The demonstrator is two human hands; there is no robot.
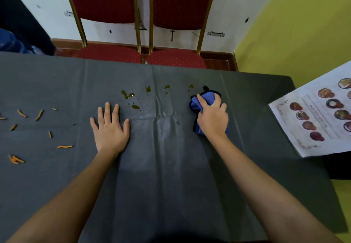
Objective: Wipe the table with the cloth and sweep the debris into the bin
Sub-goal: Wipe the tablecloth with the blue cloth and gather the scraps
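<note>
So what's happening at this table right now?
A person is cleaning a table covered in dark grey cloth. Their right hand grips a bunched blue wiping cloth beside yellowish-green liquid spills, which remain unwiped. Their left hand rests flat, open. Orange food scraps lie scattered at the left. No bin is visible.

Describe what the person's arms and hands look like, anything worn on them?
Both forearms are bare up to the picture's lower edge, so no sleeves show. The left hand and right hand have no gloves, and no rings, watch or bracelets are visible. Fingernails look short and unpainted.
</note>
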